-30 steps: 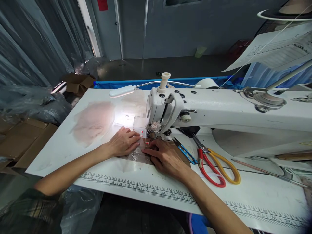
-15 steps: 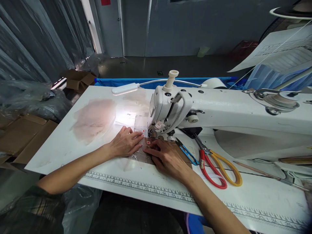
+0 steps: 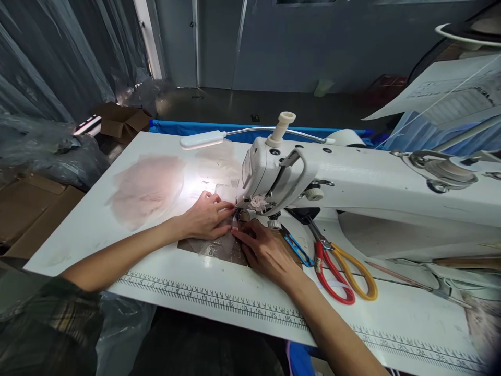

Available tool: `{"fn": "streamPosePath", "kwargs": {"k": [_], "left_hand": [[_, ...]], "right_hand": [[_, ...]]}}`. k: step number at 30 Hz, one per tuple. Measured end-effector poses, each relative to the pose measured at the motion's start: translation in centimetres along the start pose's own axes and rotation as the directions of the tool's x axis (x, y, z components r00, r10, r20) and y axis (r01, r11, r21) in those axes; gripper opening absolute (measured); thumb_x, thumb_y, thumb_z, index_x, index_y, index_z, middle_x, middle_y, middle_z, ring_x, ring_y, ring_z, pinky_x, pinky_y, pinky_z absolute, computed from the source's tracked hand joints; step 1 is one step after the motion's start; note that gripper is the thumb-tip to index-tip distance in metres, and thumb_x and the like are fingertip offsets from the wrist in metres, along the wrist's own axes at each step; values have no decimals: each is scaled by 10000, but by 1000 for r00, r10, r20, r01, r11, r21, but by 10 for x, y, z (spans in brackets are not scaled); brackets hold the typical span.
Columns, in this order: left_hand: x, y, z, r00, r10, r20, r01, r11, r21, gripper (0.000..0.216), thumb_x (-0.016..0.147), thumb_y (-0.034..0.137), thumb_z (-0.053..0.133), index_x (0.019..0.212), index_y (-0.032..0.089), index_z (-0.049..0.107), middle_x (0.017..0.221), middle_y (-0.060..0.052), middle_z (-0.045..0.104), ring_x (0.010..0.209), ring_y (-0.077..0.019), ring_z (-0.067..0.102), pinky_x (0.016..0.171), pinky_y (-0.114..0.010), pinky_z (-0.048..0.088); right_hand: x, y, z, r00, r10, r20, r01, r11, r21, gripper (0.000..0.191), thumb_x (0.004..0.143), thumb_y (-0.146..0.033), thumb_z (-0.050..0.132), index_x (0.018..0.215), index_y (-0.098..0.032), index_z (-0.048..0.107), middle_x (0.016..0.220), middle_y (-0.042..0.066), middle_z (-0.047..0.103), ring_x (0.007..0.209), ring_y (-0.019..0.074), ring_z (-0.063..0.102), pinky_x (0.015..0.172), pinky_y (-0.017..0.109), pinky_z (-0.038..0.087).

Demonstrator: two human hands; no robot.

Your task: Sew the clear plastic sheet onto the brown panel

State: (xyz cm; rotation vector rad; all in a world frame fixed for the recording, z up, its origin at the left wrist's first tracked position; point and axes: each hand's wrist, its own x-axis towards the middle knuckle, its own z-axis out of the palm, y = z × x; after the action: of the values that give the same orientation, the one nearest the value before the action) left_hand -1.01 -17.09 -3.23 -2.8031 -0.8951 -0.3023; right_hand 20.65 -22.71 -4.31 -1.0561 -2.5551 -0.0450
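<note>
My left hand lies flat on a clear plastic piece on the table, fingertips right at the needle of the white sewing machine. From the near side, my right hand presses the same piece, its fingers pointing at the presser foot. Both hands nearly meet under the machine head. The needle area itself is mostly hidden by my fingers.
Red and yellow scissors and blue thread snips lie right of my right hand. A pinkish sheer piece lies far left on the white table, whose near edge bears a printed ruler. A lamp lights the needle.
Both hands have slid closer to the needle, and the small red marks on the piece are now covered by my fingers. The view shifted slightly left.
</note>
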Motion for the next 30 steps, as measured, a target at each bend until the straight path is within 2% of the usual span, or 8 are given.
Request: {"fn": "streamPosePath", "kwargs": {"k": [13,22,30], "left_hand": [[-2,-1,0,999,24,-33,-23,1000,20,453,968,434,367,1190,111,593,1169,-135,626,905,-273,517,742,-433,337],[-3,0,0,999,14,-48,-15,1000,-23,436,964,433,387,1189,123,595,1211,-118,626,925,-264,530,757,-440,340],[-3,3,3,998,2,-59,-1,1000,11,430,973,432,379,1200,142,600,1242,-124,612,935,-267,529,769,-441,339]], "right_hand": [[-7,-1,8,995,100,1,-99,984,148,349,873,-119,493,1176,-186,653,1042,134,601,887,224,583,734,361,543],[-7,-2,10,993,103,-56,-92,979,182,342,861,-127,496,1137,-208,680,1018,118,596,863,221,585,740,387,553],[-9,-1,12,990,121,-69,-106,976,191,330,840,-130,529,1113,-210,695,1026,114,588,889,227,580,767,383,550]]}}
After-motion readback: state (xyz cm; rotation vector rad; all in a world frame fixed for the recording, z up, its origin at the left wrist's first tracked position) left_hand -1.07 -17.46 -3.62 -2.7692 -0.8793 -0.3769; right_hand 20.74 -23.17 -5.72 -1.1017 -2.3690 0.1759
